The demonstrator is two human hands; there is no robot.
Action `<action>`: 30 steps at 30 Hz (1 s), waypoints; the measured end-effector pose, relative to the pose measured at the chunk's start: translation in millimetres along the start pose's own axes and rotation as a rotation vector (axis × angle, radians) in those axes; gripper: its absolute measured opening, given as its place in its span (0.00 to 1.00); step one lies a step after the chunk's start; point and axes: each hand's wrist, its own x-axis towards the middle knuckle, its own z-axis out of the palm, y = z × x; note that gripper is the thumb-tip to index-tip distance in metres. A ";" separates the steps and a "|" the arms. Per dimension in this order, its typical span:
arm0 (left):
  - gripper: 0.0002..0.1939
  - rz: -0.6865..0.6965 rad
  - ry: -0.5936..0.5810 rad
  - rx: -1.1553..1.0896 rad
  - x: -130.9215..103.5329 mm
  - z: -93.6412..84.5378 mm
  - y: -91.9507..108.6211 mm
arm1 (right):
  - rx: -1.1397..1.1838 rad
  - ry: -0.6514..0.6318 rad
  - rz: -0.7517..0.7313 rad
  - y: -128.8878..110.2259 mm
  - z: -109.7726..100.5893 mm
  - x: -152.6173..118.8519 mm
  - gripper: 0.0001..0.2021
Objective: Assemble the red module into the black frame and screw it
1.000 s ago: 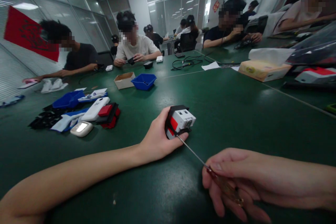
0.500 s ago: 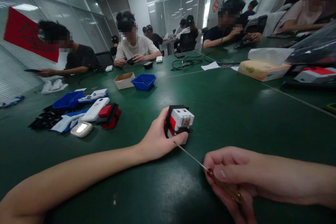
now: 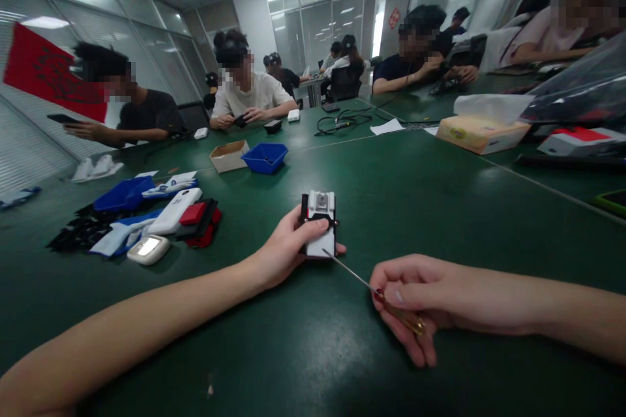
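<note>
My left hand (image 3: pixel 288 241) is closed round a small white boxy device (image 3: pixel 317 244) with black edges and a black bracket, its thumb pressed on the front. A metal fitting shows at the device's upper end. In my right hand (image 3: pixel 411 293) lies a screwdriver (image 3: pixel 403 317) with a translucent amber handle, gripped between thumb and fingers. Its thin shaft points up and left, and the tip appears at the device's lower front; I cannot tell whether it touches.
Left on the green table (image 3: pixel 235 339) lie a blue tray (image 3: pixel 124 194), gloves, a white case (image 3: pixel 180 210) and red-and-black parts (image 3: pixel 200 223). Farther back stand a cardboard box (image 3: pixel 229 158) and a blue bin (image 3: pixel 265 159). A tissue pack (image 3: pixel 482 133) sits right. Several people work around the table.
My left hand has turned the device so its white face shows, with the metal fitting now upward. My right hand has moved up and left with the screwdriver.
</note>
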 end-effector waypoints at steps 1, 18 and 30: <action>0.26 -0.021 0.017 0.061 -0.2 0.7 4.0 | -0.009 0.000 0.000 -1.5 0.5 0.3 0.18; 0.33 -0.240 0.571 2.187 53.7 -128.2 143.9 | -0.093 0.010 0.006 -8.9 3.1 2.1 0.22; 0.42 -0.347 0.481 2.080 82.4 -191.8 154.7 | -0.123 -0.001 0.020 -9.8 4.0 0.3 0.22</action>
